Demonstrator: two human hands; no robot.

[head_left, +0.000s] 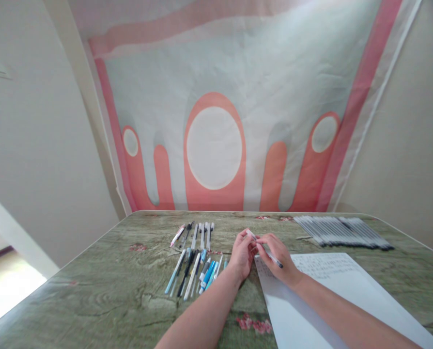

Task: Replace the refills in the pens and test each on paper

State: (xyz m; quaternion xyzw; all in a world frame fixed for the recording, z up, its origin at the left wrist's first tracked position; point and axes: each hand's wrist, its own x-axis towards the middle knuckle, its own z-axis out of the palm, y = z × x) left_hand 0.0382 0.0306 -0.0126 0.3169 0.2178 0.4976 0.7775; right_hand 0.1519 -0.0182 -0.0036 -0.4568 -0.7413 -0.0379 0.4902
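Near the middle of the table, my left hand (pixel 242 255) and my right hand (pixel 278 257) meet around a slim pen (pixel 273 259). My left fingers are closed at its pale upper end, and my right fingers pinch its body. The pen's dark end points down to the right, over the edge of a white sheet (pixel 332 295) with rows of handwriting. Left of my left hand lies a group of blue, white and black pens (pixel 192 272). Behind that group is a smaller row of pens (pixel 203 235).
Many thin clear refills or pens with dark ends (pixel 343 231) lie side by side at the back right. The wood-patterned table (pixel 103 291) has a rounded back edge against a pink and grey wall hanging (pixel 214 145).
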